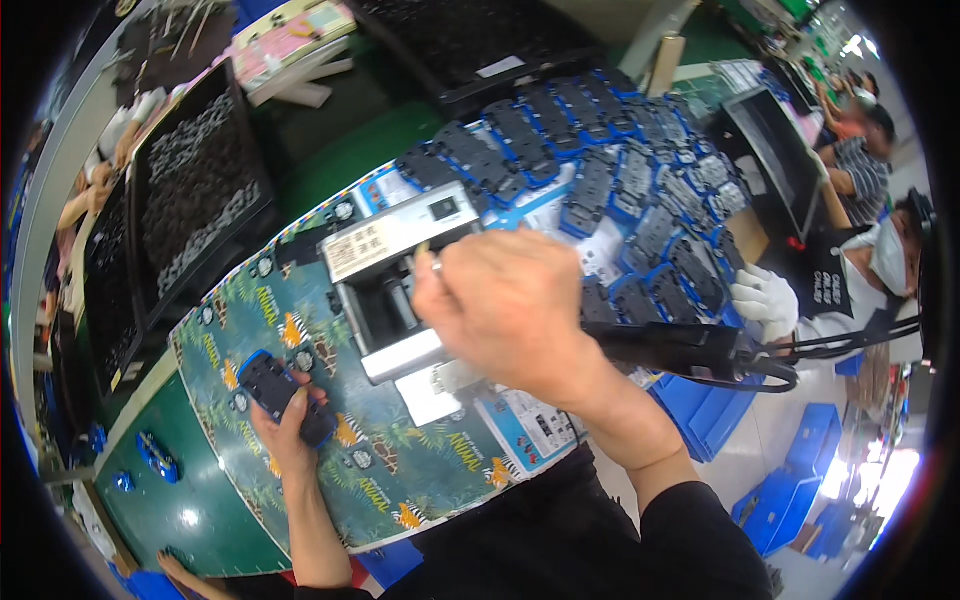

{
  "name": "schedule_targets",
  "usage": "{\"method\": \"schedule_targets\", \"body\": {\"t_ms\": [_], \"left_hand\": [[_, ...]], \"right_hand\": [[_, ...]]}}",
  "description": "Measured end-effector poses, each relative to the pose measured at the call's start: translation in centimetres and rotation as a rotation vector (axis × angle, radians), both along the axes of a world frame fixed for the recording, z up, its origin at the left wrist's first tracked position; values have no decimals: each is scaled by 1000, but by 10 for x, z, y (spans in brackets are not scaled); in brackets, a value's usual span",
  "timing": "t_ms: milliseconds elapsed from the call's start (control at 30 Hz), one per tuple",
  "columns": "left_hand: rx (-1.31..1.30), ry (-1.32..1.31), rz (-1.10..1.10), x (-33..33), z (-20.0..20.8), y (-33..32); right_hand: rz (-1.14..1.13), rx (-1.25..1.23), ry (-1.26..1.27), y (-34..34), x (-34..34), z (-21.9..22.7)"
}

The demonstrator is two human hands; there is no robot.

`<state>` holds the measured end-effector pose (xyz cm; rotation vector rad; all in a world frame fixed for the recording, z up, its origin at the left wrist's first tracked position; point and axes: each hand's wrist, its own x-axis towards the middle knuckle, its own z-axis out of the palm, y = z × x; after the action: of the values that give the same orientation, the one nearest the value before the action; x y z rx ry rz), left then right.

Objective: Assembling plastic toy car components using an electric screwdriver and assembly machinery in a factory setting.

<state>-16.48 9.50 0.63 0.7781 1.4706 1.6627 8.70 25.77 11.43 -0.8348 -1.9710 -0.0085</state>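
My left hand is wrapped round a black and blue toy car chassis, low over the patterned mat. My right hand is closed in a fist above a silver metal fixture with a dark open middle. Something small and yellowish shows by its fingertips, too small to name. A black cylindrical tool with cables passes behind my right wrist. Whether that hand touches the fixture, I cannot tell.
Many similar chassis crowd the table's far right. Black bins of small dark parts stand left, with a black tray behind. Blue toy parts lie on the green surface. At right are a monitor, blue crates and a gloved co-worker's hand.
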Motion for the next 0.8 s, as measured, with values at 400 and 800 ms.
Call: {"method": "schedule_targets", "body": {"t_ms": [400, 800], "left_hand": [[68, 31, 48, -4, -1, -12], [25, 7, -14, 5, 9, -1]], "right_hand": [[37, 57, 59, -8, -2, 2], [-5, 111, 256, -2, 11, 53]]}}
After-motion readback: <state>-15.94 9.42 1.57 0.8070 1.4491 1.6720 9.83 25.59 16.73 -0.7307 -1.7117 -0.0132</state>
